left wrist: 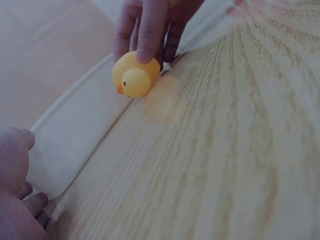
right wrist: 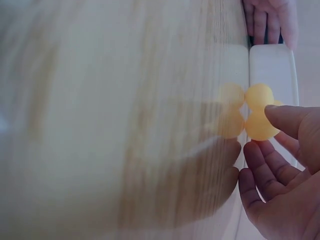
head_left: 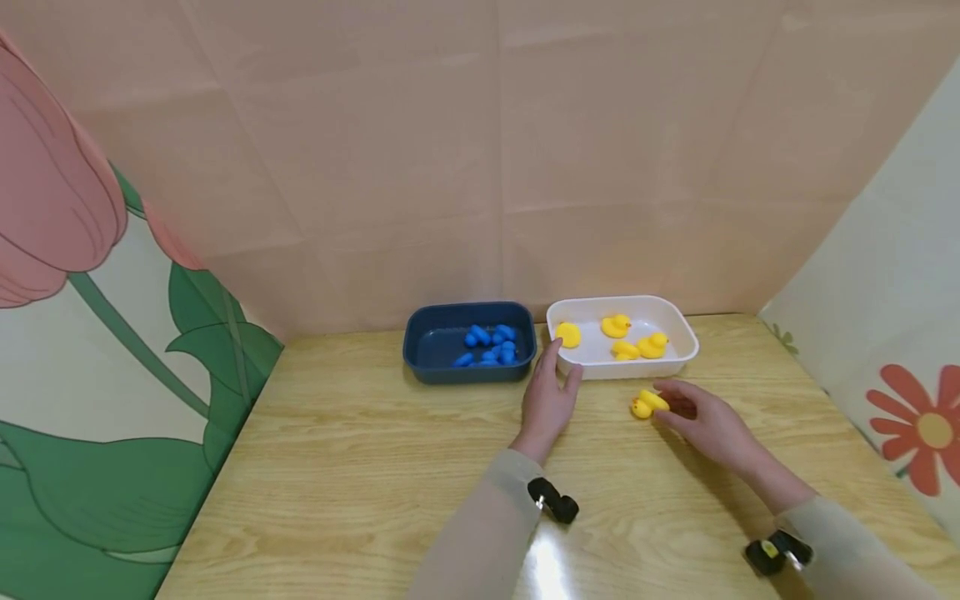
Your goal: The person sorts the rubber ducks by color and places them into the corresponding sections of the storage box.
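A yellow duck (head_left: 647,404) sits on the wooden table just in front of the white tray (head_left: 678,333). My right hand (head_left: 670,408) pinches it from the right, fingers over its top. The left wrist view shows the duck (left wrist: 134,76) close up under those fingers (left wrist: 150,35), beside the tray rim (left wrist: 75,135). In the right wrist view the duck (right wrist: 260,114) is blurred against my right hand (right wrist: 272,150). My left hand (head_left: 558,367) lies flat, its straight fingers touching the tray's near left corner. Several yellow ducks (head_left: 616,326) lie in the white tray.
A dark blue tray (head_left: 420,346) with several small blue pieces (head_left: 491,343) stands left of the white tray, touching it. Pink panels close off the back, and patterned panels wall in the left and right sides. The table (head_left: 360,467) stretches toward me.
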{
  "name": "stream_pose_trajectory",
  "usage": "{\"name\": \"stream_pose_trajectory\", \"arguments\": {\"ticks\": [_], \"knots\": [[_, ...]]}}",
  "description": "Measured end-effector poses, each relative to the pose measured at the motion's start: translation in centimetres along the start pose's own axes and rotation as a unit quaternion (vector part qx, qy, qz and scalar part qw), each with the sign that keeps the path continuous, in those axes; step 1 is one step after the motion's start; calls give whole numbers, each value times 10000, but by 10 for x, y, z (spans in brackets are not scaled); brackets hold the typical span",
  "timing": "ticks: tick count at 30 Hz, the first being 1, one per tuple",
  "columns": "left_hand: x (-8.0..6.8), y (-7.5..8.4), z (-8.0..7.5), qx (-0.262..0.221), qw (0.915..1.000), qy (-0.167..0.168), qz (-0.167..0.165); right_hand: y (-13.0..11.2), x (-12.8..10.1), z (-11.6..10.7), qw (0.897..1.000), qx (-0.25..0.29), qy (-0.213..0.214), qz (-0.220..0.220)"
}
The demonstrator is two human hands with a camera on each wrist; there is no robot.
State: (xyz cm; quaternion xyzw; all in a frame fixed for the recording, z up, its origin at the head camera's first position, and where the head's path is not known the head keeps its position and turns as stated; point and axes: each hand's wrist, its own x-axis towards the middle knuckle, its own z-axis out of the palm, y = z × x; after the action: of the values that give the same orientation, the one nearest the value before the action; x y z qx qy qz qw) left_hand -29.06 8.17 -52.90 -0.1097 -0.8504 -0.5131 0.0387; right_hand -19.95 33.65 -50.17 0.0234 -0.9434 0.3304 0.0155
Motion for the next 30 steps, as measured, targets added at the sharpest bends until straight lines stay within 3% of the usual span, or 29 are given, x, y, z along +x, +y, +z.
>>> {"name": "stream_pose_trajectory", "arguments": {"ticks": [17,30], "knots": [[1,2,0,-62,9999,11,-125,-7,1,-3,9996,-6,243,-106],[1,-1,1,-91,9999,-2,-62,-34,10,-26,9931,60,959,-666]]}}
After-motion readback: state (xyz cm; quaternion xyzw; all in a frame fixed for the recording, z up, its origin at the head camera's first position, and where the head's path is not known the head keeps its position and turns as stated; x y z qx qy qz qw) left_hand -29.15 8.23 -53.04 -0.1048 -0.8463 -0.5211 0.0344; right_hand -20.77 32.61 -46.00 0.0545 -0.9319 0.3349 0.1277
